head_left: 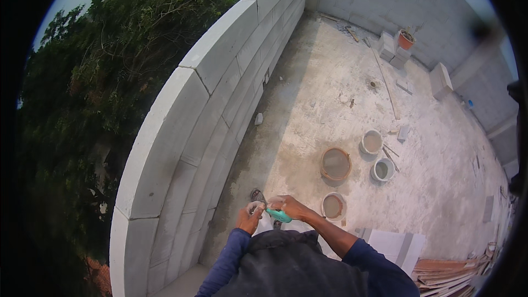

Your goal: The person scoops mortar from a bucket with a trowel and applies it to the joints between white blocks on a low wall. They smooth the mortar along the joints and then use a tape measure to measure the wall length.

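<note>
Trees: a dense green bank of trees lies far to the left of both hands, beyond the wall.
Block wall: a curved-looking wall of pale grey blocks rises just left of the hands and runs away ahead of them.
Left hand: the left hand is curled narrow, fingers folded around something small and pale that I cannot make out; it sits just left of the right hand, nearly touching it.
Trowel: a trowel with a teal handle lies between the two hands; its dark metal end points up and left, just above the left hand.
Right hand: the right hand is closed around the teal handle, knuckles up, the forearm in a blue sleeve coming in from lower right.
Near bucket: a round bucket of grey mix stands on the concrete floor just right of the right hand.
Sieve: an orange-rimmed round sieve or pan sits ahead and to the right of the hands.
Two white buckets: one bucket and another stand farther right, well apart from the hands.
Loose blocks: grey blocks with an orange pot stand far ahead to the right.
Stacked boards: pale boards lie right of the right forearm.
</note>
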Tool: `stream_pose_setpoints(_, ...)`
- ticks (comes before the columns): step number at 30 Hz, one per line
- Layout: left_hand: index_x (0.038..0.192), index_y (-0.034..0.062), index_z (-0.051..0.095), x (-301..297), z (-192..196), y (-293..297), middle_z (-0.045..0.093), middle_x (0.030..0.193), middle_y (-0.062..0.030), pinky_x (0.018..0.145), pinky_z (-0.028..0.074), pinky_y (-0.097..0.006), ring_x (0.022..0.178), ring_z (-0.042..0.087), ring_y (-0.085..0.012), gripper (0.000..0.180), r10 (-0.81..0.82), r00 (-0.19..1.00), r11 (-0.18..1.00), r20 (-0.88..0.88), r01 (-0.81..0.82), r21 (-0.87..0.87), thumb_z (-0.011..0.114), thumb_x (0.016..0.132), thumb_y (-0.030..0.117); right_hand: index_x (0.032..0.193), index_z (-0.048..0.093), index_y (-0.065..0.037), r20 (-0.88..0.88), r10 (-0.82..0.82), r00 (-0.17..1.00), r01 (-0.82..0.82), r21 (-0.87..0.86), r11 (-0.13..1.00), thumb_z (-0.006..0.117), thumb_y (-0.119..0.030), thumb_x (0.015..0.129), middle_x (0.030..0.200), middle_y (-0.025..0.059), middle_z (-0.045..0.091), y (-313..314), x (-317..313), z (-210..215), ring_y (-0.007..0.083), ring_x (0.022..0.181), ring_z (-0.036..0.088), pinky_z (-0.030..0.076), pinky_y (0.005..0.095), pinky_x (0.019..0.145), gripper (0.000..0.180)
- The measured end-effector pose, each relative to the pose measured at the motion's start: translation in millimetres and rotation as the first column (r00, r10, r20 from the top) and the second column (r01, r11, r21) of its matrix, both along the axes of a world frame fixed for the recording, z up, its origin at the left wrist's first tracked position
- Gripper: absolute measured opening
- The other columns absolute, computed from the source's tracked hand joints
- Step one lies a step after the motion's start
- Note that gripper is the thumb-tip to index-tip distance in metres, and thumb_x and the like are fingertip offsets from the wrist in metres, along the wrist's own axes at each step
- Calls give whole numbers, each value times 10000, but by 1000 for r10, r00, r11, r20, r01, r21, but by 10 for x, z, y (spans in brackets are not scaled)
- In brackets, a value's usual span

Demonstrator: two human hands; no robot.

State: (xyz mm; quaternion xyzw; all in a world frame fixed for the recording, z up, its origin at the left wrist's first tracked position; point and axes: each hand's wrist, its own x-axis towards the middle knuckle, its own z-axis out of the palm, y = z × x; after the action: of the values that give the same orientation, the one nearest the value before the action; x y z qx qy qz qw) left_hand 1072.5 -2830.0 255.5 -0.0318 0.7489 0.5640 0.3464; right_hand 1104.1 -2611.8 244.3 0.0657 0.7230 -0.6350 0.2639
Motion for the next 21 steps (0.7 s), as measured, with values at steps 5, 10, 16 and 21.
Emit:
stream_pose_setpoints(5,1167,-13,677,-642,-60,246,737,976,-110,653,585,-296,767,722,-186,285,-9,963,977,268,-49,208,610,994,204,1301,639,27,-64,-37,997,45,117,992,633,-412,904,1278,276,652,112,-519,128,379,1214,617,454,395,1030,592)
stream_pose_setpoints(10,1089,-50,691,-1527,84,657,745,920,-132,629,590,-295,759,735,-209,229,-57,917,951,395,-71,302,646,967,138,1294,645,13,-92,-169,981,178,101,979,640,-406,908,1236,263,672,475,-1066,310,390,1173,634,477,402,1004,569)
stream_pose_setpoints(16,962,-49,708,-2468,0,1369,738,819,-102,603,570,-285,670,705,-167,173,-264,900,941,346,162,296,710,930,121,1300,636,4,-152,-182,971,214,232,949,652,-431,910,1231,247,675,1086,-1614,607,382,1166,636,482,405,994,585)
stream_pose_setpoints(21,942,0,677,-3122,-97,2041,724,832,-102,591,577,-288,673,705,-168,159,-253,919,950,302,177,258,741,908,142,1399,552,-15,-92,-165,982,187,340,922,628,-418,909,1279,246,647,1733,-1885,499,389,1197,614,465,418,1022,639)
